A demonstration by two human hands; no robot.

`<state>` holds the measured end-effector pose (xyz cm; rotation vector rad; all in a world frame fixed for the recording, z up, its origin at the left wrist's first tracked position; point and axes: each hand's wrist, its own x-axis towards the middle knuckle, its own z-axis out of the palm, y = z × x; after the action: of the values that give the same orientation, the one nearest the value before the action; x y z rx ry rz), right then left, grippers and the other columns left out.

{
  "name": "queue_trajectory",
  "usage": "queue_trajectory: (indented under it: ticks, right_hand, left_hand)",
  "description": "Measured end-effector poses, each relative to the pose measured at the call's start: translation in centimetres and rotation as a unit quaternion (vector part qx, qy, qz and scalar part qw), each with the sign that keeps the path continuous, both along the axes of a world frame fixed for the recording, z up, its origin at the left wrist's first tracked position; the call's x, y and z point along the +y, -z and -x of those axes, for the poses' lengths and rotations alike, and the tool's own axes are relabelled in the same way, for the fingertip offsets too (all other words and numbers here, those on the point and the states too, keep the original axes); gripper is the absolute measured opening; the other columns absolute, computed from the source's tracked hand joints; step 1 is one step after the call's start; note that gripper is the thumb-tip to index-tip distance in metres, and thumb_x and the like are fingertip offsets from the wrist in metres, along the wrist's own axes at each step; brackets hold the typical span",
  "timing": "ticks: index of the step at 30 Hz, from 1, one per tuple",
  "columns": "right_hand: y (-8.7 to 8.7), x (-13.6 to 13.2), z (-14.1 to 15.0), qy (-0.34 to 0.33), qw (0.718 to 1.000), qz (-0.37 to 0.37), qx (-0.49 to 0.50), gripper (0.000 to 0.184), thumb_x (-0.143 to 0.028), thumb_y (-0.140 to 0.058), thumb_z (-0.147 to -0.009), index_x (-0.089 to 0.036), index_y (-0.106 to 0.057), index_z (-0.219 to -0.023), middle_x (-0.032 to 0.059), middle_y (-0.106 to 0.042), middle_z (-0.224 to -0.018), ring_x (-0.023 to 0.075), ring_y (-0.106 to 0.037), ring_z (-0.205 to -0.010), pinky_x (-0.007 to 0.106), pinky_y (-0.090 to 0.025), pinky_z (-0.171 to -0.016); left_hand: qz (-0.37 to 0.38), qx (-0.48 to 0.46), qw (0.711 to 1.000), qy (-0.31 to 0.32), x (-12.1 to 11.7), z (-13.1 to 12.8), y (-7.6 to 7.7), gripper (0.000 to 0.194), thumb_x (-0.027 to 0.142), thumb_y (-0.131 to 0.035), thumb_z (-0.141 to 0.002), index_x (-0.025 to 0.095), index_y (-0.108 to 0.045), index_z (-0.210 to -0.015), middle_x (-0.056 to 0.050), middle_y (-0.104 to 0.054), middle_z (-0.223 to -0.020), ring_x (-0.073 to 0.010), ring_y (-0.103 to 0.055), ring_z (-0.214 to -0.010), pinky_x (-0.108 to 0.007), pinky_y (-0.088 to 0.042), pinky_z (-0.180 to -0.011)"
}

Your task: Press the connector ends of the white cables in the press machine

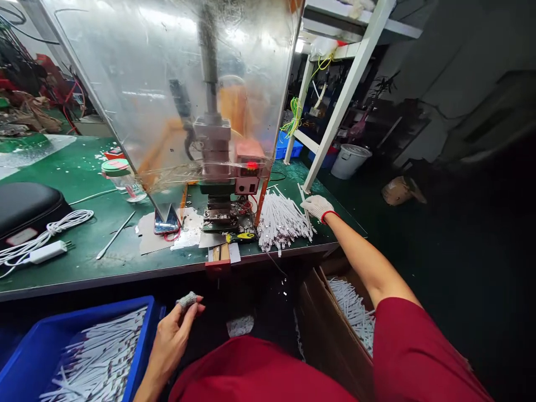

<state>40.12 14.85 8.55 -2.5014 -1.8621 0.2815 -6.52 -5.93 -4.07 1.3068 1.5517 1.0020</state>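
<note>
My right hand point(317, 207), in a white knit glove, reaches out to the right end of the green bench and closes on a white strip from the heap of white cable pieces point(281, 222). My left hand point(173, 335) hangs low by my lap beside the blue bin point(25, 357), bare except for a grey fabric cot on one fingertip; its fingers are loosely curled and hold nothing I can make out. A small press point(218, 167) stands behind a clear plastic shield point(167, 84) in the middle of the bench.
The blue bin holds several white strips. A cardboard box point(326, 329) with more strips stands under the bench at right. A white charger and cable point(42, 245), a black case point(25, 204), a phone point(166, 223) and a white bucket point(349, 160) are around.
</note>
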Motion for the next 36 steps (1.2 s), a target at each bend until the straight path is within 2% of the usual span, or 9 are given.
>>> queue_trajectory:
  ticks: [4,7,9,11,13,17,23,28,36]
  right_hand:
    - [-1.2,-1.1,0.9,0.032,0.977,-0.118,0.176,0.031,-0.039,-0.054,-0.087,-0.011,-0.068,-0.088,0.0082,-0.066,-0.074,0.015,-0.057,-0.066,0.024,-0.041,-0.06]
    - [-1.6,-3.5,3.9,0.021,0.906,-0.188,0.379,0.03,-0.041,-0.061,-0.083,-0.012,-0.064,-0.085,0.004,-0.06,-0.065,0.0118,-0.054,-0.056,0.022,-0.042,-0.052]
    - [-1.4,-5.6,7.0,-0.002,0.863,-0.183,0.471,0.035,-0.047,-0.066,-0.079,-0.013,-0.063,-0.083,0.0017,-0.057,-0.06,0.0107,-0.051,-0.051,0.021,-0.041,-0.047]
    - [-0.8,-7.8,10.6,-0.017,0.83,-0.152,0.536,0.04,-0.053,-0.069,-0.076,-0.014,-0.063,-0.083,0.0006,-0.057,-0.058,0.0102,-0.051,-0.048,0.02,-0.04,-0.044]
    - [0.0,-9.7,13.8,-0.019,0.806,-0.11,0.582,0.042,-0.056,-0.07,-0.075,-0.014,-0.063,-0.081,0.0002,-0.057,-0.056,0.0098,-0.05,-0.046,0.019,-0.039,-0.042]
    - [1.8,-11.1,17.9,-0.012,0.774,-0.058,0.63,0.041,-0.055,-0.071,-0.074,-0.015,-0.062,-0.076,0.0001,-0.058,-0.055,0.0094,-0.051,-0.044,0.018,-0.04,-0.041]
    - [2.5,-9.8,19.2,-0.016,0.755,-0.072,0.652,0.04,-0.053,-0.073,-0.074,-0.015,-0.061,-0.074,0.0009,-0.061,-0.057,0.0098,-0.054,-0.046,0.018,-0.044,-0.043]
    - [1.8,-9.7,20.8,-0.039,0.75,-0.056,0.658,0.04,-0.054,-0.071,-0.076,-0.015,-0.06,-0.074,0.0006,-0.06,-0.057,0.0089,-0.052,-0.047,0.018,-0.045,-0.045]
    - [2.4,-9.1,22.1,-0.029,0.746,-0.042,0.665,0.042,-0.055,-0.072,-0.073,-0.015,-0.059,-0.072,0.0003,-0.058,-0.057,0.0095,-0.052,-0.047,0.02,-0.046,-0.045]
  left_hand:
    - [0.046,-0.109,0.981,0.157,0.8,-2.3,-2.2,0.042,0.055,-0.06,-0.082,0.018,-0.07,-0.101,-0.008,-0.073,-0.089,-0.0224,-0.067,-0.085,-0.031,-0.052,-0.079]
    - [0.042,-0.158,0.951,0.261,2.1,-5.5,-5.0,0.037,0.048,-0.057,-0.088,0.016,-0.069,-0.102,-0.009,-0.072,-0.086,-0.0184,-0.064,-0.077,-0.028,-0.05,-0.072]
    - [0.033,-0.175,0.937,0.299,3.4,-8.0,-6.3,0.038,0.046,-0.053,-0.091,0.015,-0.066,-0.11,-0.01,-0.071,-0.089,-0.0171,-0.063,-0.075,-0.028,-0.05,-0.07]
    - [0.033,-0.165,0.937,0.306,4.7,-10.3,-6.7,0.039,0.045,-0.053,-0.091,0.015,-0.062,-0.115,-0.01,-0.072,-0.092,-0.0172,-0.065,-0.077,-0.027,-0.05,-0.069]
    - [0.022,-0.137,0.943,0.301,5.7,-11.8,-6.4,0.036,0.047,-0.057,-0.089,0.014,-0.065,-0.103,-0.011,-0.072,-0.09,-0.0173,-0.066,-0.075,-0.026,-0.05,-0.067]
    - [0.047,-0.168,0.939,0.296,6.1,-11.8,-5.3,0.043,0.053,-0.051,-0.09,0.012,-0.064,-0.098,-0.009,-0.072,-0.08,-0.0155,-0.065,-0.065,-0.025,-0.049,-0.059]
    - [0.157,-0.228,0.913,0.301,4.7,-8.4,-5.1,0.053,0.057,-0.052,-0.088,0.01,-0.061,-0.109,-0.008,-0.07,-0.071,-0.0136,-0.064,-0.055,-0.022,-0.049,-0.051]
    - [0.155,-0.224,0.923,0.272,4.3,-6.9,-5.1,0.053,0.054,-0.058,-0.086,0.01,-0.059,-0.117,-0.001,-0.064,-0.062,-0.0092,-0.056,-0.046,-0.019,-0.046,-0.045]
    - [0.188,-0.248,0.92,0.237,4.7,-6.6,-4.2,0.054,0.055,-0.065,-0.08,0.007,-0.064,-0.105,-0.005,-0.068,-0.067,-0.0116,-0.062,-0.052,-0.021,-0.051,-0.051]
